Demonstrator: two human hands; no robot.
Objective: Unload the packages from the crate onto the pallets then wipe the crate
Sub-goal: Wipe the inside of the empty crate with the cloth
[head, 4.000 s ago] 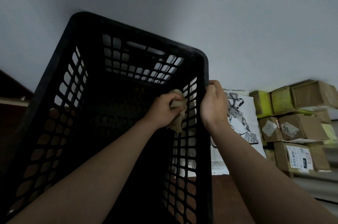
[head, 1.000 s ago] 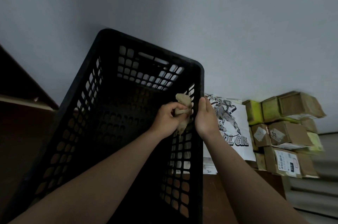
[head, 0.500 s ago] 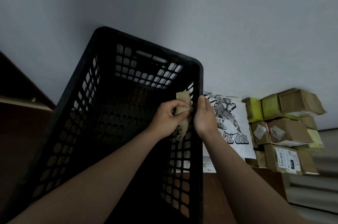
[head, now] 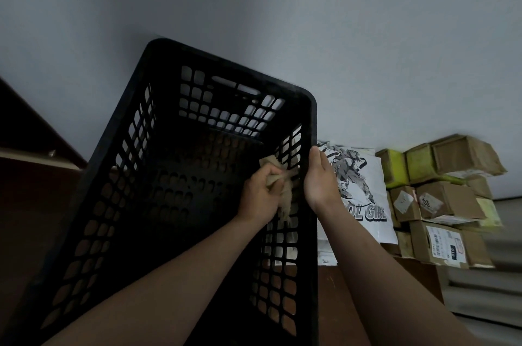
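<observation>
though partly behind the crate (head: pixel 231 65), a printed bag (head: pixel 356 184) beside stacked boxes (head: pixel 446 198)

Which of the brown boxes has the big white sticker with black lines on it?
The brown cardboard box lowest in the stack. Its white label carries a barcode; the boxes above it show only small torn stickers or none.

Bare forearms (head: pixel 180 283), left hand (head: pixel 260 193), right hand (head: pixel 320 176)

1 crate (head: pixel 231 68), 1 rag (head: pixel 284 204), ~10 pkgs (head: pixel 446 198)
</observation>
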